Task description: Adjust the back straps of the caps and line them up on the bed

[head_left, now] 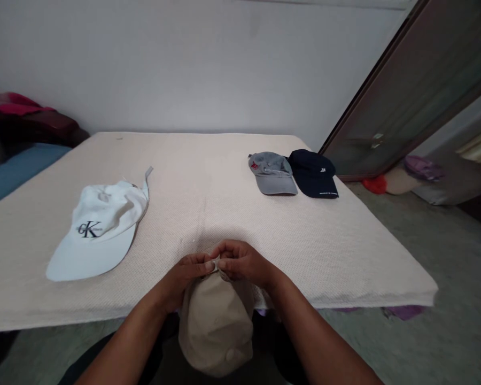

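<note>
A beige cap hangs over the near edge of the cream mattress, its crown toward me. My left hand and my right hand both pinch the cap's back edge, thumbs meeting at the middle. Fingers of both hands are closed on the fabric. A white cap with a black logo lies to the left of my hands. Further back on the right sit a grey cap and a dark navy cap, side by side and touching.
A blue bed with red and dark bedding is at the far left. A leaning dark-framed glass panel stands at the right, with a red object and cushions on the grey floor behind it.
</note>
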Motion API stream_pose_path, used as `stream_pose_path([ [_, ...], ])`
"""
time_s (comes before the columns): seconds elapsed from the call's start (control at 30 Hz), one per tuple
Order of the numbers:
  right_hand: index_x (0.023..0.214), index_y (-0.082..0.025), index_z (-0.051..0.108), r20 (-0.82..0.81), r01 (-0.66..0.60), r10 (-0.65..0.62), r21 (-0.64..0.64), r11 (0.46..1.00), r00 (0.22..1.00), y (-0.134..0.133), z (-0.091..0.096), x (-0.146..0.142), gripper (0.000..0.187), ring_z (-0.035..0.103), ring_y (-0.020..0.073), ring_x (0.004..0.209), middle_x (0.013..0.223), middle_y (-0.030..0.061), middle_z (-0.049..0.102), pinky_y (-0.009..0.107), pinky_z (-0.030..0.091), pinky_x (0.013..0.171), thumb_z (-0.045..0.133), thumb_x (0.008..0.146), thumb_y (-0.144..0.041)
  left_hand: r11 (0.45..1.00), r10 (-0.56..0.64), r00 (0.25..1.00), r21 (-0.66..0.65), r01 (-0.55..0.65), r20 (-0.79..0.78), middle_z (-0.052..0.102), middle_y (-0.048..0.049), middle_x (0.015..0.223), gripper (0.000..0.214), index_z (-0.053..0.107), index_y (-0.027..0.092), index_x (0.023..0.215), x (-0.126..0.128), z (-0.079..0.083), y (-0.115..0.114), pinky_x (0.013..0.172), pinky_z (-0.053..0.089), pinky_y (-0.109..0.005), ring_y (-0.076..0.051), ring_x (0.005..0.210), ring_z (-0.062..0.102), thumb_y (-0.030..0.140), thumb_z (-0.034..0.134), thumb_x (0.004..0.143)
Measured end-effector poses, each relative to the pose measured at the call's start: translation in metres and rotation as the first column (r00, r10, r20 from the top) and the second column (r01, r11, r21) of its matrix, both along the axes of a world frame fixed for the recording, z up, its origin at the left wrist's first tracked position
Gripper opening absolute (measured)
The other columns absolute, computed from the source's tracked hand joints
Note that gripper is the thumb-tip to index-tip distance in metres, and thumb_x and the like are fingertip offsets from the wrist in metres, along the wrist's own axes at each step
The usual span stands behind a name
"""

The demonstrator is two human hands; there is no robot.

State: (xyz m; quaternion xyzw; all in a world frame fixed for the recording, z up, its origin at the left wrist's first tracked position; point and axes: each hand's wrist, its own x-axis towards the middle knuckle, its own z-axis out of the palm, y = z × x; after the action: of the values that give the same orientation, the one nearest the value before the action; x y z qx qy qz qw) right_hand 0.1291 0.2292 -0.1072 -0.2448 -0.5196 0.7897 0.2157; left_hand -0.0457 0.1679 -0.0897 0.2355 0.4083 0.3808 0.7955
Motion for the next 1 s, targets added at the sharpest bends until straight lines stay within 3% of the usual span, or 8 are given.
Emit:
stream_pose_path([
  [0.2, 0.093, -0.016, 0.062, -0.034, 0.1, -0.101, -0.026, 0.995, 0.994, 0.0, 0.004, 0.003, 0.024, 0.053, 0.0098, 0.066, 0.078, 0.0007, 0.06, 0.024, 0.041, 0.064, 0.065, 0.078, -0.034, 0.968, 0.22, 0.969, -0.152, -0.202, 0.116, 0.07, -0.0096, 0.07, 0.014, 0.069, 0.01, 0.076, -0.007, 0.002, 0.004, 0.062, 0.049, -0.03, -0.02, 0.062, 0.064, 0.022, 0.063, 0.076],
  [0.4, 0.092, -0.017, 0.067, 0.098, -0.005, 0.006, -0.014, 1.0, 0.995, -0.002, 0.005, 0.007, 0.024, 0.057, 0.0143, 0.075, 0.086, 0.0027, 0.064, 0.028, 0.043, 0.07, 0.069, 0.074, -0.032, 0.886, 0.398, 0.891, -0.342, -0.313, 0.217, 0.071, -0.0095, 0.065, 0.028, 0.07, 0.013, 0.073, -0.026, 0.014, 0.013, 0.071, 0.053, -0.038, -0.025, 0.065, 0.068, 0.034, 0.055, 0.081],
  [0.5, 0.09, -0.016, 0.067, 0.055, 0.104, -0.098, -0.134, 0.985, 0.994, 0.0, 0.005, 0.011, 0.026, 0.057, 0.0129, 0.066, 0.078, 0.0018, 0.065, 0.026, 0.043, 0.065, 0.071, 0.072, -0.034, 0.904, 0.371, 0.908, -0.302, -0.304, 0.196, 0.073, -0.0097, 0.07, 0.027, 0.071, 0.014, 0.082, -0.023, 0.017, 0.014, 0.076, 0.051, -0.039, -0.027, 0.074, 0.069, 0.036, 0.055, 0.082],
  [0.63, 0.089, -0.016, 0.066, -0.08, 0.351, -0.388, -0.289, 0.891, 0.918, 0.008, 0.011, 0.018, 0.032, 0.059, 0.0152, 0.067, 0.078, 0.0028, 0.066, 0.028, 0.046, 0.066, 0.071, 0.07, -0.041, 0.95, 0.309, 0.936, -0.104, -0.294, 0.17, 0.074, -0.0115, 0.085, 0.036, 0.07, 0.013, 0.096, -0.012, 0.02, 0.009, 0.081, 0.049, -0.039, -0.029, 0.087, 0.068, 0.042, 0.054, 0.083],
  [0.73, 0.085, -0.018, 0.064, -0.136, 0.477, -0.549, -0.352, 0.805, 0.825, 0.014, 0.014, 0.019, 0.028, 0.059, 0.0153, 0.066, 0.075, 0.0017, 0.065, 0.028, 0.047, 0.067, 0.07, 0.071, -0.042, 0.987, 0.158, 0.98, -0.018, -0.157, 0.122, 0.073, -0.0128, 0.089, 0.037, 0.07, 0.012, 0.097, -0.008, 0.016, 0.003, 0.083, 0.047, -0.037, -0.029, 0.092, 0.066, 0.043, 0.056, 0.082],
  [0.87, 0.085, -0.018, 0.063, -0.132, 0.523, -0.613, -0.403, 0.751, 0.779, 0.017, 0.011, 0.016, 0.027, 0.058, 0.0159, 0.066, 0.073, 0.0017, 0.064, 0.029, 0.047, 0.066, 0.067, 0.075, -0.043, 0.997, -0.077, 0.988, 0.036, 0.073, 0.133, 0.073, -0.0146, 0.089, 0.03, 0.07, 0.011, 0.101, -0.004, 0.006, -0.006, 0.079, 0.047, -0.036, -0.028, 0.085, 0.067, 0.032, 0.061, 0.081],
  [0.93, 0.08, -0.018, 0.061, -0.127, 0.544, -0.637, -0.413, 0.731, 0.76, 0.018, 0.01, 0.015, 0.024, 0.057, 0.0146, 0.064, 0.071, -0.0001, 0.063, 0.028, 0.046, 0.066, 0.069, 0.074, -0.04, 0.997, -0.073, 0.986, 0.045, 0.067, 0.15, 0.073, -0.0155, 0.088, 0.03, 0.067, 0.01, 0.106, -0.002, 0.004, -0.007, 0.075, 0.048, -0.037, -0.027, 0.079, 0.067, 0.026, 0.061, 0.081],
  [1.0, 0.076, -0.018, 0.06, -0.118, 0.565, -0.655, -0.408, 0.717, 0.746, 0.018, 0.007, 0.014, 0.023, 0.056, 0.0135, 0.063, 0.069, -0.0013, 0.063, 0.027, 0.045, 0.066, 0.072, 0.071, -0.037, 0.999, 0.047, 0.987, 0.02, -0.05, 0.157, 0.073, -0.0154, 0.088, 0.032, 0.067, 0.011, 0.108, -0.002, 0.007, -0.004, 0.074, 0.049, -0.036, -0.027, 0.077, 0.068, 0.025, 0.062, 0.08],
])
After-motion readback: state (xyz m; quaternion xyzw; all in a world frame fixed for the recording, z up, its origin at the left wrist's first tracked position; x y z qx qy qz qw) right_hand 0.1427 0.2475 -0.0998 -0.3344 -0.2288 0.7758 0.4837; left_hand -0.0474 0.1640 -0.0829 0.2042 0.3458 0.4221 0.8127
